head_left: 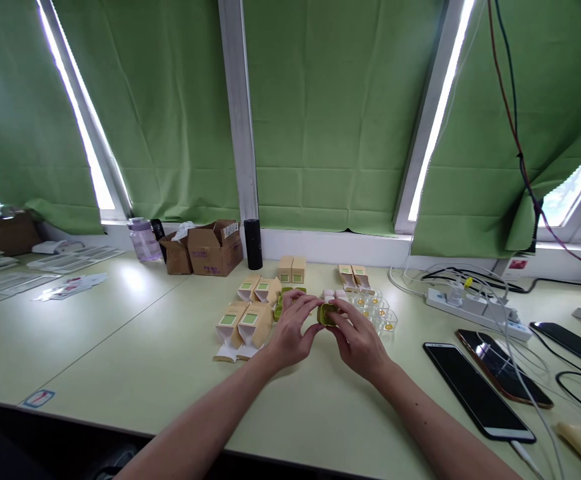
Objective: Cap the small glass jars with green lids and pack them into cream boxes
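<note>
Above the table, both hands hold a small green square cup [326, 315], its hollow side facing me. My left hand [294, 331] pinches its left edge between thumb and fingers. On the opposite side, my right hand [359, 339] grips it, with a finger reaching into the hollow. Partly hidden behind my left hand are more green pieces [277, 311]. Open kraft boxes [255, 320] with green labels lie left of it. Several clear cups [389, 321] with yellow bits inside stand beyond my right hand, beside small pale pink pieces [339, 293].
Two closed kraft boxes [291, 269] and two open ones [354, 276] stand farther back. A black cylinder [253, 244] and cardboard boxes [215, 248] line the wall. A power strip [477, 313], loose cables and phones [477, 387] lie to the right. Printed sheets [73, 287] lie left.
</note>
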{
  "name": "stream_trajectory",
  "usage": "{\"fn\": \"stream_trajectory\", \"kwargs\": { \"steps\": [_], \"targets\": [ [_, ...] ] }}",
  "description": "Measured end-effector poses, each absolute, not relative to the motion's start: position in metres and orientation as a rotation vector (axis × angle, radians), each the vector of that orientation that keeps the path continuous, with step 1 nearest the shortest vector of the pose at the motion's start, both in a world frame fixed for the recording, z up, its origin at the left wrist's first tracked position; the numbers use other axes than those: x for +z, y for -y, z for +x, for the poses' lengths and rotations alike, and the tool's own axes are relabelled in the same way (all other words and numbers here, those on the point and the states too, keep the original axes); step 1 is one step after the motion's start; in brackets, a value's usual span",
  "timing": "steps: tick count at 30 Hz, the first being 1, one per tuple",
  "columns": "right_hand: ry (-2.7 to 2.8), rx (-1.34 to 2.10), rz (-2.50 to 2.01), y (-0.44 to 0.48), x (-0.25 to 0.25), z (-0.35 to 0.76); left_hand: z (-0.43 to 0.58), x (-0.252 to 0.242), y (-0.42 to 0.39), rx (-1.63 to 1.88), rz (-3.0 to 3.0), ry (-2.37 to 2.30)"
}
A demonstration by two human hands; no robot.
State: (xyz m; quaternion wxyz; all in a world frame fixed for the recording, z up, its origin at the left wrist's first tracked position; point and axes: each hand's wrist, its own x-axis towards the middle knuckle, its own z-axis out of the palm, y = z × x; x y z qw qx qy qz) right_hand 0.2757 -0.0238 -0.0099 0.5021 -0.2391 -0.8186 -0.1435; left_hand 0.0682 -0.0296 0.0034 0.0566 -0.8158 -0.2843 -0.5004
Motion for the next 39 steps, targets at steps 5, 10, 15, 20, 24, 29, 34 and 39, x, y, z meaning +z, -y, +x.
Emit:
{"fn": "stream_trajectory", "kwargs": {
  "steps": [5, 10, 15, 20, 24, 29, 34, 39],
  "targets": [
    [2.001, -0.362, -0.589, 0.0238, -0.0096, 0.2752, 0.0685, 0.0046, 0.0300, -1.501, -2.467, 0.861],
    [1.946, -0.359, -0.578, 0.0224, -0.0130, 0.2749, 0.0675, 0.0028, 0.0284, -1.502, -2.489, 0.889],
    [1.933, -0.351, -0.564, 0.0225, -0.0133, 0.2747, 0.0674, 0.0021, 0.0285, -1.526, -2.474, 0.869],
    [1.935, -0.337, -0.567, 0.0204, -0.0155, 0.2755, 0.0676, 0.0023, 0.0282, -1.525, -2.467, 0.868],
    [1.940, -0.348, -0.563, 0.0203, -0.0155, 0.2754, 0.0676, 0.0014, 0.0277, -1.519, -2.464, 0.870],
    [1.963, -0.330, -0.567, 0.0232, -0.0117, 0.2747, 0.0679, 0.0022, 0.0291, -1.517, -2.459, 0.886],
    [1.978, -0.311, -0.571, 0.0250, -0.0086, 0.2739, 0.0680, 0.0022, 0.0287, -1.517, -2.447, 0.869],
    [1.952, -0.246, -0.546, 0.0235, -0.0094, 0.2743, 0.0677, 0.0000, 0.0271, -1.497, -2.467, 0.890]
  ]
}}
